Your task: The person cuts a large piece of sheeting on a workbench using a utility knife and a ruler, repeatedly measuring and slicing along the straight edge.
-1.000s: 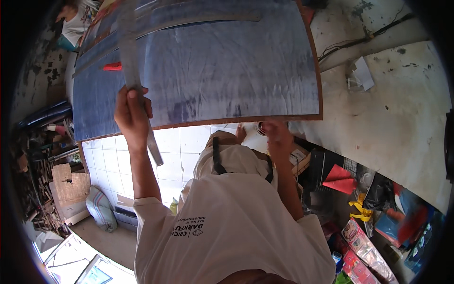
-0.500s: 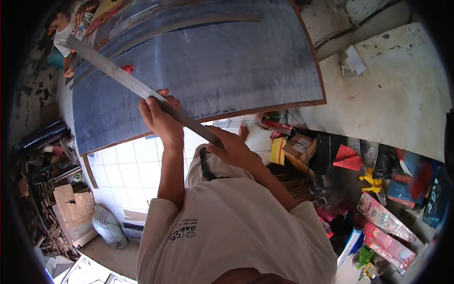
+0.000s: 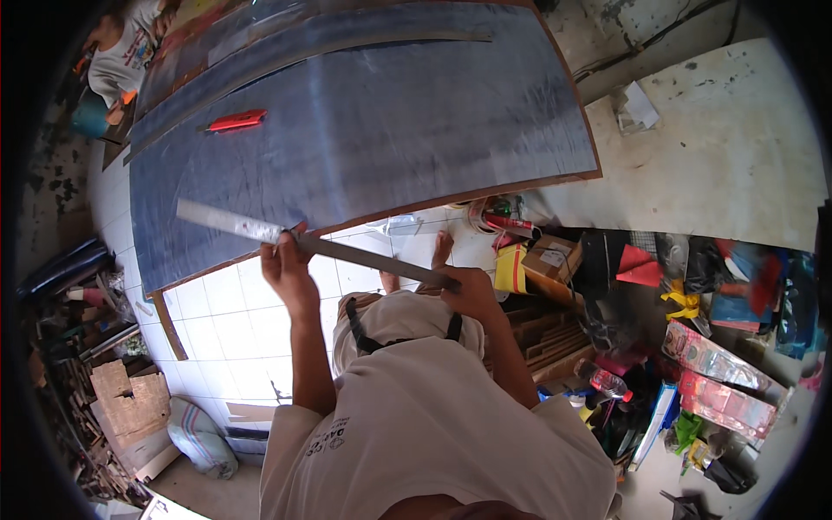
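A long flat metal ruler-like bar (image 3: 364, 256) slants across in front of me, over the near edge of the dark blue-grey tabletop (image 3: 433, 130). My left hand (image 3: 290, 269) is closed on it around its middle, with thumb and fingers on either side. The bar's right end is gripped by my right hand (image 3: 472, 292), its fingers curled over it. The bar's left end hangs over the table's near left part. Farther back on the table lies a red utility knife (image 3: 237, 121), away from both hands.
A long thin strip (image 3: 347, 43) runs along the table's far side. A person (image 3: 126, 56) is at the far left. To the right stand a pale board (image 3: 719, 147), a cardboard box (image 3: 552, 257) and mixed packages. Wood scraps and a stuffed sack (image 3: 201, 433) lie at left.
The bar has come nearer to me and tilted flatter, its far end dropping from the table's far left. My right hand moved right, uncovering the utility knife. The person's arm at far left shifted.
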A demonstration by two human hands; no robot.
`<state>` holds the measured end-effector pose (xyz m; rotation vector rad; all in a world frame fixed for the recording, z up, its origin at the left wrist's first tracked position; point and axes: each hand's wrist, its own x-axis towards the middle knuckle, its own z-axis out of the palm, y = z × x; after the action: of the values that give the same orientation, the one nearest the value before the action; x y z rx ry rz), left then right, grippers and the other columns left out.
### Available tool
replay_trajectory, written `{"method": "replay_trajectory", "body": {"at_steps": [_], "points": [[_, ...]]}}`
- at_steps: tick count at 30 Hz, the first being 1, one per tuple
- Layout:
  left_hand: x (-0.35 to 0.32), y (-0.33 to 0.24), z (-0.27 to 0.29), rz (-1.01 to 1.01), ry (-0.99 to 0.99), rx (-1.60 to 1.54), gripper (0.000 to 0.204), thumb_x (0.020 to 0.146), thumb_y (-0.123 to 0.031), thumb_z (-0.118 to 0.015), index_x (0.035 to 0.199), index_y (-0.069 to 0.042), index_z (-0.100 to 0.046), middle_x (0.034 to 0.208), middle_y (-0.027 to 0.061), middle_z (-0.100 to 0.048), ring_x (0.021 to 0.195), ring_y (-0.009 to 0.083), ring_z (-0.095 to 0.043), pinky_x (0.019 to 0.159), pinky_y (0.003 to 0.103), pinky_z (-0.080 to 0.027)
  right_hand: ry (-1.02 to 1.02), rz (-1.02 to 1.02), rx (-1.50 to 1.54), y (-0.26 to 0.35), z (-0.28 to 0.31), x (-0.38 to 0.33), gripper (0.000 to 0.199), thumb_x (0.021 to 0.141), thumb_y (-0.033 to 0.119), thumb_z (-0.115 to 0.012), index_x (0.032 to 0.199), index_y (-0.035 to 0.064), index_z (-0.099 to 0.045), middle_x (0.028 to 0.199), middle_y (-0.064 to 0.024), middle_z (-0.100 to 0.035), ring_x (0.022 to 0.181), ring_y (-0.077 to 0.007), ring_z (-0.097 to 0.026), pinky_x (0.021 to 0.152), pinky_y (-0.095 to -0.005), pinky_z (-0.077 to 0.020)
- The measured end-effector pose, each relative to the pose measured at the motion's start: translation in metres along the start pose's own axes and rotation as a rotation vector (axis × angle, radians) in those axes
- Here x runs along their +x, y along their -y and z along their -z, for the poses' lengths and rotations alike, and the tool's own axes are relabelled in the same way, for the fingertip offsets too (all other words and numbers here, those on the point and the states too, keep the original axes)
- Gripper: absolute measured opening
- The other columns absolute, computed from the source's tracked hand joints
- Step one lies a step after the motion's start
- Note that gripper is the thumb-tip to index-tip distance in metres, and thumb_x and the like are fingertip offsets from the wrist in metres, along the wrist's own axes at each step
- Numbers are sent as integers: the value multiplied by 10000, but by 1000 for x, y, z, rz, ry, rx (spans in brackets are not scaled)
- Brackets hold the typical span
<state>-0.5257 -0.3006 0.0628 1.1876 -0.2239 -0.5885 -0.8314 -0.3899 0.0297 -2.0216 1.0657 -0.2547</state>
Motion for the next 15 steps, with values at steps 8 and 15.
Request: {"method": "replay_trajectory", "body": {"at_steps": [8,15], "points": [[-17,-18,90,116,-155,-57,202,1058,-191,-586,1172,-34,-534,1160,258,-689,1062,357,-725,904,471,-651,43,154,-111,34,-19,7,243,699,204,-755,932,142,-724,812,-91,-726,771,-335,-711,713,-447,-573],[-24,-3,118,52,-277,-123,223,1062,-215,-585,1161,-19,-547,1125,239,-688,1055,360,-719,881,464,-658,101,191,-141,48,-21,9,223,729,250,-779,916,145,-720,796,-77,-725,755,-317,-708,678,-448,-550]]}}
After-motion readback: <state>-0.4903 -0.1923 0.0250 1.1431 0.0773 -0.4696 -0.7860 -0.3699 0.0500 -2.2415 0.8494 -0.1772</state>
